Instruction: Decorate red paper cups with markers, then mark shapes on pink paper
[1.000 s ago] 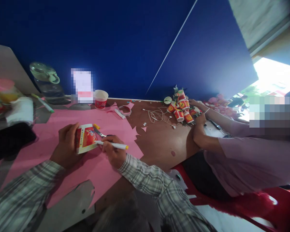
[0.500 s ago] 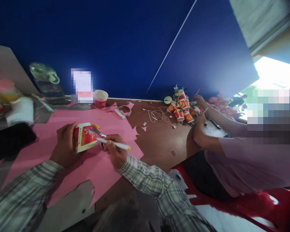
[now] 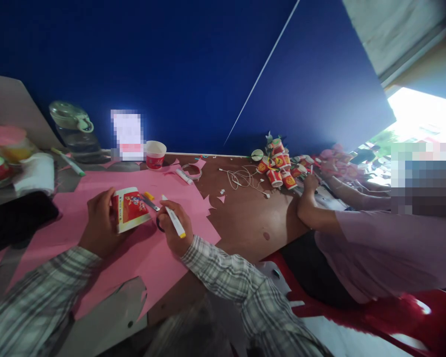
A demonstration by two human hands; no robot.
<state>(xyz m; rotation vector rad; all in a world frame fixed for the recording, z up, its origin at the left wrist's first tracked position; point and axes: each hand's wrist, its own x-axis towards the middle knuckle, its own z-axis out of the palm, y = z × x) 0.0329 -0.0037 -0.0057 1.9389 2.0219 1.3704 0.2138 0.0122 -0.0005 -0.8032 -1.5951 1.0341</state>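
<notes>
My left hand [image 3: 101,223] is closed around a red-and-white paper cup [image 3: 133,209], tilted on its side above a pink paper sheet [image 3: 163,272]. To its right, my right hand [image 3: 178,225] grips a white marker with a yellow end [image 3: 174,216]. The marker's tip is apart from the cup and points up and away. Scissors [image 3: 151,202] lie on the pink sheet between the two hands, partly hidden by the cup and my right hand.
Behind stand another paper cup [image 3: 155,154], a water bottle [image 3: 76,134] and a lit screen [image 3: 127,135]. A black phone [image 3: 20,220] lies at left. A white cable [image 3: 241,178] and stacked small cups [image 3: 278,163] are right of centre. A co-worker's arm [image 3: 315,210] reaches in from the right.
The marker has swung in my right hand, its tip moving from beside the cup to up and away. The cup has barely moved. One of the co-worker's hands has drawn back from the stacked cups.
</notes>
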